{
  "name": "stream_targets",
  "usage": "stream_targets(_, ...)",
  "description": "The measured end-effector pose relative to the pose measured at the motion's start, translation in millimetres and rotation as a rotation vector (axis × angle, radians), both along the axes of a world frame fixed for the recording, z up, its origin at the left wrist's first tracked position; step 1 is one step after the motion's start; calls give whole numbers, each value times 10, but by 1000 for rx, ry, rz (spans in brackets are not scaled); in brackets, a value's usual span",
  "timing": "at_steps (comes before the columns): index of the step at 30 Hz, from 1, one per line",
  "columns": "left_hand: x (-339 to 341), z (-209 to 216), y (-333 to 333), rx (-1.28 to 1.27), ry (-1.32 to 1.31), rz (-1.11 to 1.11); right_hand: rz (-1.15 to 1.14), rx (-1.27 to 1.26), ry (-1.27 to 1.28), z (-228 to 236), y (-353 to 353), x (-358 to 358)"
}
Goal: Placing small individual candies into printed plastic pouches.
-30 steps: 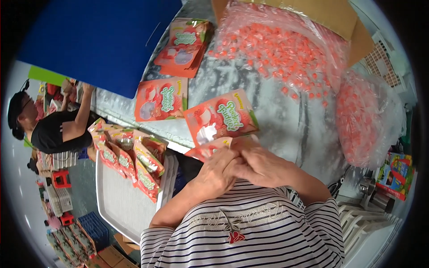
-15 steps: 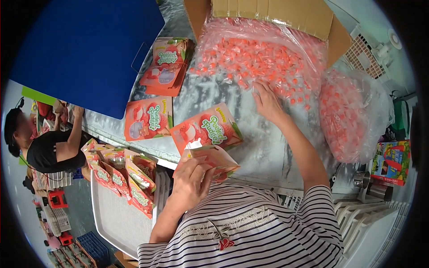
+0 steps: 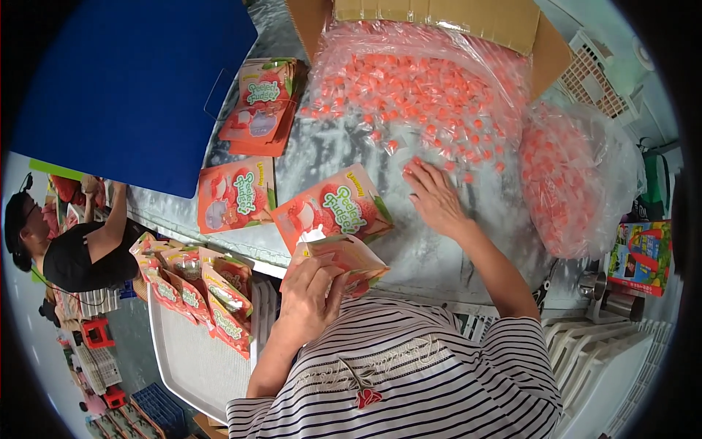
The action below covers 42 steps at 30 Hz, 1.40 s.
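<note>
One pouch (image 3: 338, 257) in left hand (image 3: 307, 298); probably open.

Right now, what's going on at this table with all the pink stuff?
A person in a striped top is at a metal table. Their left hand holds an open red pouch, while the right hand reaches into loose pink wrapped candies spilling from a clear bag in a cardboard box. More flat pouches lie on the table, and filled ones stand in a white tray at the left. Another person works further left.
</note>
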<state>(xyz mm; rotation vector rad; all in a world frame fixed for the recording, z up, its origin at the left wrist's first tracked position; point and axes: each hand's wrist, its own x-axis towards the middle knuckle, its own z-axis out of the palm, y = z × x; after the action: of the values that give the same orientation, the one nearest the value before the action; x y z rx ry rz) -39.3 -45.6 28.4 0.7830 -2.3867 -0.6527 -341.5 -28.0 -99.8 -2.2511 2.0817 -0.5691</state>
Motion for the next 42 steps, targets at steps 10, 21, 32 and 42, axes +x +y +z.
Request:
stream_targets(10,49,-1,20,21,7,17,-394,-265,-257,-67,378,-598)
stream_targets(21,21,-9,12,33,-22,13,-391,-249,-440,104,454,-393)
stream_targets(32,69,-15,37,19,-7,46,-412,-159,-585,58,260,-470)
stream_targets(42,22,-9,22,13,-16,10,-109,-48,-165,121,187,107)
